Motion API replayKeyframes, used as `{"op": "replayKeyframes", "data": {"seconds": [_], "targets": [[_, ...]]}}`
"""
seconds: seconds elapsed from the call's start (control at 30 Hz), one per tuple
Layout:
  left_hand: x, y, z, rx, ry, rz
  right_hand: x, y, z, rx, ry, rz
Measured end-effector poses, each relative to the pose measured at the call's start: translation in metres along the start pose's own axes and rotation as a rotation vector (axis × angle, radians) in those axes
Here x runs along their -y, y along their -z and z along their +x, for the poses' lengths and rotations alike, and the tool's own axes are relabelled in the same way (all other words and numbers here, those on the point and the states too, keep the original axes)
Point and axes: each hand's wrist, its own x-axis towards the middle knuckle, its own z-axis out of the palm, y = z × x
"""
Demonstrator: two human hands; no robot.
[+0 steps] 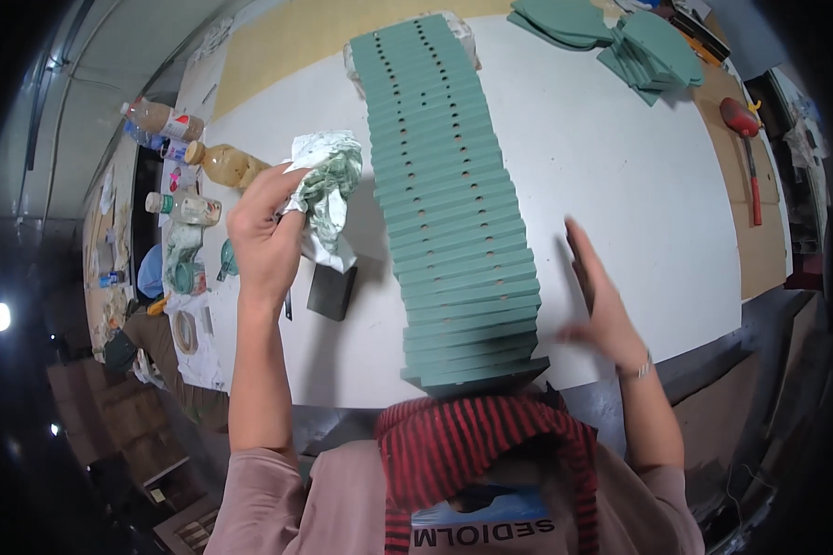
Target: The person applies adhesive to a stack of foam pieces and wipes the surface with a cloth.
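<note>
A long overlapping row of green slats [453, 213] with small dark holes runs away from me down the white table. Left of the row, my left hand [267, 236] is closed on a crumpled white rag [331, 185] with green stains; whether it is cloth or paper, I cannot tell. The rag is held in the air, beside the slats. Below it on the table lies a dark rectangular block [331, 292]. My right hand [605, 310] is at the right of the row's near end, fingers stretched out and thumb apart, holding nothing.
Several plastic bottles [187, 208] and a tape roll [185, 331] line the left side. Curved green pieces [657, 51] are stacked at the far right. A red-headed mallet [740, 118] lies on brown board [759, 250] along the right edge.
</note>
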Motion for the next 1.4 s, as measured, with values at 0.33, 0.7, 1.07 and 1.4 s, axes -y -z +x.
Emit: {"op": "replayKeyframes", "data": {"seconds": [0.33,0.7,1.07,1.4], "targets": [[-0.049,-0.044,-0.060,0.579,-0.472,0.189,-0.038,-0.082,-0.047,-0.030,-0.050,0.431],[-0.052,-0.036,-0.156,0.300,0.562,-0.166,-0.044,-0.095,-0.043,-0.091,-0.026,0.296],[-0.093,-0.083,-0.075,0.417,-0.390,0.491,-0.054,-0.097,-0.040,-0.150,0.023,0.358],[-0.106,-0.110,-0.074,0.377,-0.418,0.526,-0.055,-0.098,-0.040,-0.214,0.060,0.198]]}}
